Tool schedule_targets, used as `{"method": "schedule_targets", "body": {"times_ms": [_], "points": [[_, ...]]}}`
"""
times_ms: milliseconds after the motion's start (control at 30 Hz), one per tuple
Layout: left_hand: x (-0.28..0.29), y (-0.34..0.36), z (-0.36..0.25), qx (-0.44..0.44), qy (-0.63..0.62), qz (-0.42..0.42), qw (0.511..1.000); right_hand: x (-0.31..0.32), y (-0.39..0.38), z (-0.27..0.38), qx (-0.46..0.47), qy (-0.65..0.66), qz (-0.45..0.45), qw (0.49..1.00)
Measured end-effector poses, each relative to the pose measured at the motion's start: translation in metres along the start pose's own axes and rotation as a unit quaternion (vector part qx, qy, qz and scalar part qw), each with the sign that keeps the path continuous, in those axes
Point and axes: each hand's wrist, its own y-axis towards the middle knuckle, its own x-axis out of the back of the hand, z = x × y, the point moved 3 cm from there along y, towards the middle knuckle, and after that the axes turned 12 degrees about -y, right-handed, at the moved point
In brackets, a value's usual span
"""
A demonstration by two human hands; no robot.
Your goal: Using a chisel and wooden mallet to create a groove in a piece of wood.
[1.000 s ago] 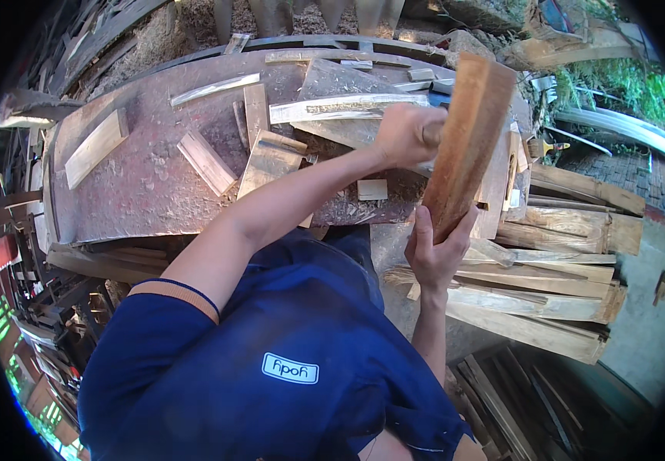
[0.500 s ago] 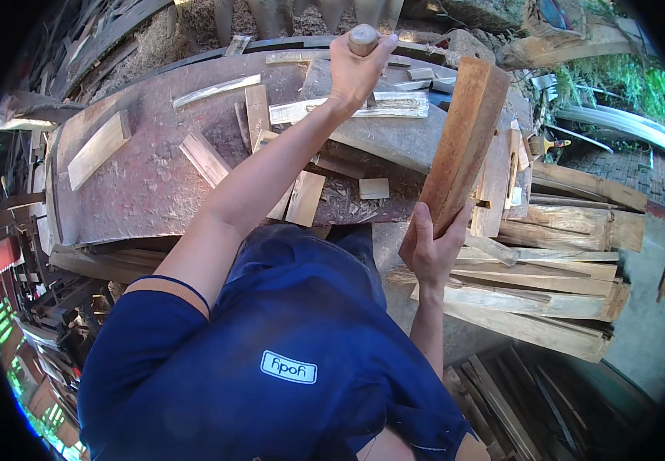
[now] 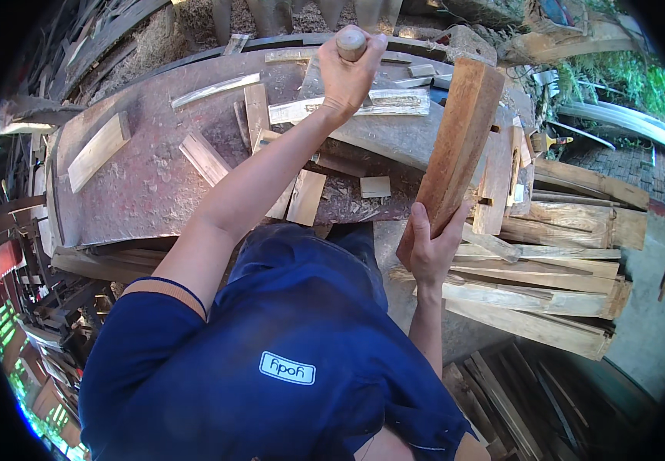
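My left hand (image 3: 348,77) is closed round the round wooden handle of a chisel (image 3: 351,44), seen end-on from above. Below the fist, a bit of its dark shank reaches a long pale wooden piece (image 3: 398,103) with a rough, cut face. My fist hides the rest of the shank, and the tip does not show clearly. In my right hand (image 3: 434,246) is a thick reddish-brown wooden bar (image 3: 459,134), gripped near its lower end. It is raised and slanted, its far end to the right of the chisel and apart from it.
Pale offcuts (image 3: 100,152) and shavings lie about the worn reddish workbench (image 3: 148,169). A large grey wooden block (image 3: 386,142) lies under the pale piece. Stacked boards (image 3: 547,300) stand to the right, with a brush (image 3: 551,143) beyond them.
My left hand and the chisel handle have shifted slightly left. The wooden bar in my right hand has also moved a little left.
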Motion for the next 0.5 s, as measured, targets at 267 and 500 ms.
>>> {"method": "schedule_targets", "body": {"times_ms": [267,500], "points": [[-0.034,-0.042,0.012,-0.120,0.172,0.109,0.972,0.020,0.013,0.041,0.016,0.164,-0.077,0.983],[-0.045,-0.075,0.019,-0.163,0.249,0.238,0.925,0.007,0.014,0.014,-0.038,-0.016,0.061,0.997]]}}
